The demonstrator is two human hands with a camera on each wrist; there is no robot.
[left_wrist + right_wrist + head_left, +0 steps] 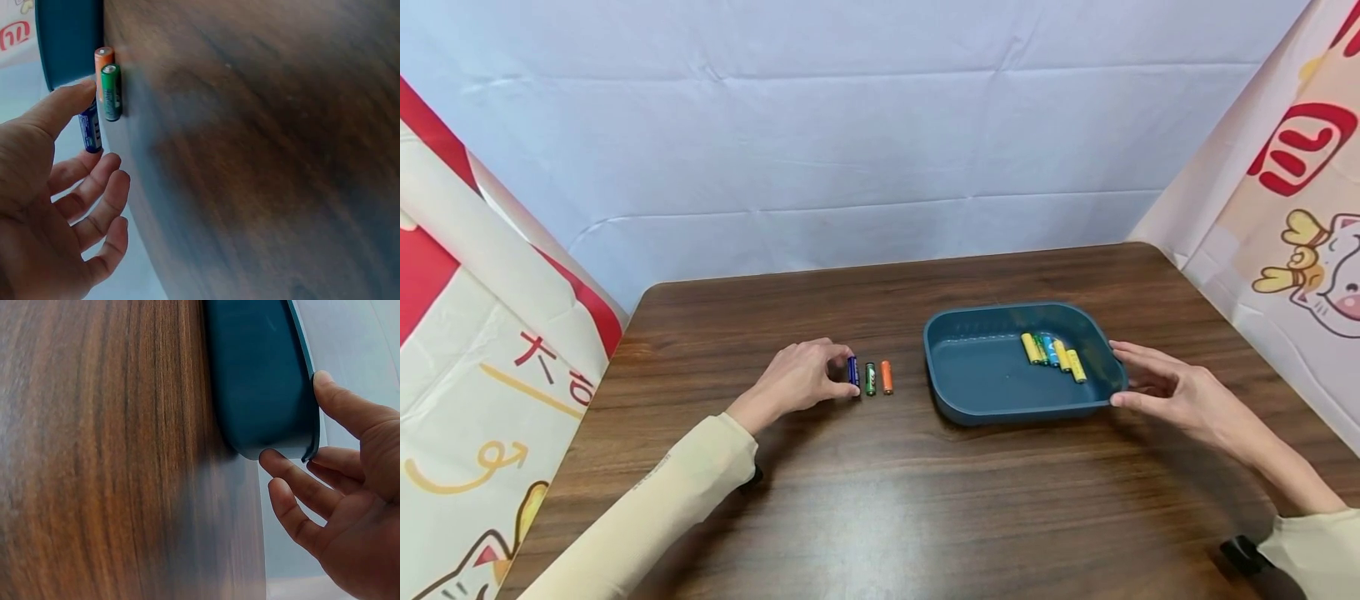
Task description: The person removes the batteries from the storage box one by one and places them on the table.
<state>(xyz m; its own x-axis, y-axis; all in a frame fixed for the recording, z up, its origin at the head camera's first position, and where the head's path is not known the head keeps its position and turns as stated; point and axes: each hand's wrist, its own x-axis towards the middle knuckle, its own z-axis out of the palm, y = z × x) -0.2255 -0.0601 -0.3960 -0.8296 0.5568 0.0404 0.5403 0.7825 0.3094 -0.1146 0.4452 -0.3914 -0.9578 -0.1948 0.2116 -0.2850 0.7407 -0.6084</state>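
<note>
In the head view my left hand (802,375) pinches a dark blue battery (853,372) between thumb and index finger. A green battery (870,379) and an orange battery (887,377) lie side by side just right of it. The left wrist view shows the blue battery (91,128) held at its two ends, with the other fingers loosely bent. My right hand (1187,396) grips the right end of a dark teal tray (981,414), thumb and fingers spread along its rim. Several batteries, mostly yellow (1028,348), lie in a row inside the tray's right half.
A brown wooden table (865,500) carries everything. Behind it hangs a white cloth (850,142), and printed cloths stand at the left (497,333) and right (1300,217) sides.
</note>
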